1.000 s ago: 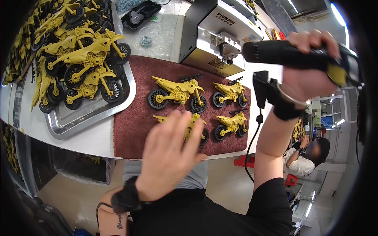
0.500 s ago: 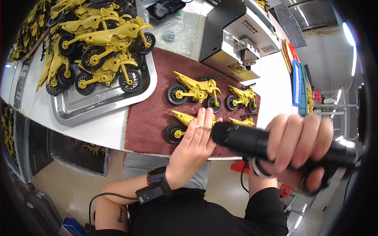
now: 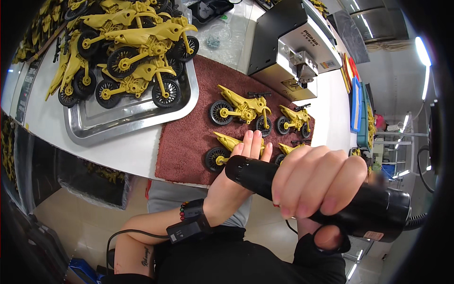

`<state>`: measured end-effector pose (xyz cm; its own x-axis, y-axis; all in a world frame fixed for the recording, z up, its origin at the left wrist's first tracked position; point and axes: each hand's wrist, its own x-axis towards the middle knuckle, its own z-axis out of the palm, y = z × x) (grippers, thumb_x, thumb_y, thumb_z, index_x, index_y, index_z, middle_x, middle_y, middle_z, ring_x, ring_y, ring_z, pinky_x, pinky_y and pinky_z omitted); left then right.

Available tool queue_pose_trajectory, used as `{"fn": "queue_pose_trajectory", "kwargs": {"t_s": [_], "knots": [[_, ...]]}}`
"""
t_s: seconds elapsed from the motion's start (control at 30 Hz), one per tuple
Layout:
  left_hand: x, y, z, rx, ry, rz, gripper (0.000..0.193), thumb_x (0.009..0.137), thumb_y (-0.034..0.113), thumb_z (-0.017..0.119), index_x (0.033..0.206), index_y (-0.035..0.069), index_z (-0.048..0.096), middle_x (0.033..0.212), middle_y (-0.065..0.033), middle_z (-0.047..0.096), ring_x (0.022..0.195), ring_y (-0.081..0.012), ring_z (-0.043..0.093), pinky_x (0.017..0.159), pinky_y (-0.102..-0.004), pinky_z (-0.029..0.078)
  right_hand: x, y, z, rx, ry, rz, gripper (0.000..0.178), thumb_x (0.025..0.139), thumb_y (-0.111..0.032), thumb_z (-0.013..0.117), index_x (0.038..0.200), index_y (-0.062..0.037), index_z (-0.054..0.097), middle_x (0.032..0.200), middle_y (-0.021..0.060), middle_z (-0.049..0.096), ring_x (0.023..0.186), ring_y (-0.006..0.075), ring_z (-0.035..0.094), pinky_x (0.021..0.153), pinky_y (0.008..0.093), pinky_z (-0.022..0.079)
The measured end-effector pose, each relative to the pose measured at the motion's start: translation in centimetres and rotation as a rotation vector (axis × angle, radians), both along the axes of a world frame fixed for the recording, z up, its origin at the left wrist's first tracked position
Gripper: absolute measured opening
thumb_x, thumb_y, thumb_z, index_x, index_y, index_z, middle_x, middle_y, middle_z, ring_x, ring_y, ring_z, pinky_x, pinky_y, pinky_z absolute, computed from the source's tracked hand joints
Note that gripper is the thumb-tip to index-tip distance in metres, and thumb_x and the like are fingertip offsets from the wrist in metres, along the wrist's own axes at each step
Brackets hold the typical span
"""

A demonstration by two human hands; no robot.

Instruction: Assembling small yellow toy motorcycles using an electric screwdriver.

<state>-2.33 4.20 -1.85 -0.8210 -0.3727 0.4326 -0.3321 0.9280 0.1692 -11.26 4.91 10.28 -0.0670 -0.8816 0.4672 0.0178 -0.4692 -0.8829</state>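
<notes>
My left hand (image 3: 228, 189) lies with its fingers stretched out over a yellow toy motorcycle (image 3: 227, 140) with black wheels, on a brown cloth mat (image 3: 182, 142). In my right hand (image 3: 321, 177) is a thick black corded electric screwdriver (image 3: 383, 210), its front end pointing left above my left hand. The fingers wrap around its body. Beyond my left fingers another toy motorcycle (image 3: 243, 108) lies on the mat. A third toy motorcycle (image 3: 294, 121) is to its right. Below that one, a further toy motorcycle (image 3: 289, 147) is partly hidden by my right hand.
At the left, a metal tray (image 3: 127, 136) carries a heap of yellow toy motorcycles (image 3: 137, 42). A black-and-silver boxed machine (image 3: 307, 47) stands behind the mat. Small metal pieces (image 3: 213, 41) lie on clear plastic beyond the mat. Colored bins (image 3: 357, 104) line the right side.
My right hand has brought the electric screwdriver leftward and over my left hand. My left hand stays on the same toy motorcycle. The whole view has shifted slightly.
</notes>
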Motion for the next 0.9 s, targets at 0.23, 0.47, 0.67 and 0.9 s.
{"fn": "queue_pose_trajectory", "kwargs": {"t_s": [0.23, 0.47, 0.67, 0.9], "knots": [[0.6, -0.3, 0.3, 0.006, -0.013, -0.016, 0.043, 0.087, 0.021, 0.041, 0.126, 0.004, 0.042, 0.129, -0.0202, 0.043, 0.121, -0.0312, 0.041, 0.1, -0.036, 0.031, 0.7, -0.5, 0.5, 0.054, 0.031, 0.031, 0.026, 0.074, -0.016, 0.071, 0.08, -0.0069, 0.047, 0.07, 0.0061, 0.057, 0.052, 0.0184, 0.056, 0.05, 0.0305, 0.05], [0.8, 0.0, 1.0, 0.003, -0.098, -0.029, 0.047, 0.086, 0.018, 0.038, 0.13, 0.004, 0.038, 0.132, -0.019, 0.041, 0.124, -0.0296, 0.039, 0.106, -0.0373, 0.026, -6.8, 1.4, 6.8, -0.299, -0.176, -0.278, 0.021, 0.066, -0.02, 0.06, 0.074, -0.0094, 0.045, 0.065, -0.0007, 0.043, 0.055, 0.0101, 0.044, 0.059, 0.0249, 0.034], [0.5, -0.2, 0.6, -0.01, -0.038, -0.024, 0.046, 0.08, 0.016, 0.042, 0.125, 0.007, 0.047, 0.129, -0.0207, 0.044, 0.121, -0.0311, 0.042, 0.103, -0.038, 0.029, -13.5, -2.5, 4.2, -0.226, -0.107, -0.367, 0.02, 0.076, -0.033, 0.054, 0.078, -0.0147, 0.047, 0.072, 0.0042, 0.049, 0.059, 0.018, 0.049, 0.064, 0.0327, 0.039], [0.7, -0.2, 0.7, -0.021, -0.109, -0.009, 0.046, 0.086, 0.019, 0.038, 0.13, 0.005, 0.039, 0.132, -0.0194, 0.041, 0.125, -0.0292, 0.038, 0.106, -0.0372, 0.026, -11.2, -2.4, 3.7, -0.133, -0.136, -0.228, 0.021, 0.079, -0.028, 0.051, 0.083, -0.0085, 0.045, 0.073, 0.0047, 0.047, 0.059, 0.0174, 0.048, 0.064, 0.0334, 0.04]]}}
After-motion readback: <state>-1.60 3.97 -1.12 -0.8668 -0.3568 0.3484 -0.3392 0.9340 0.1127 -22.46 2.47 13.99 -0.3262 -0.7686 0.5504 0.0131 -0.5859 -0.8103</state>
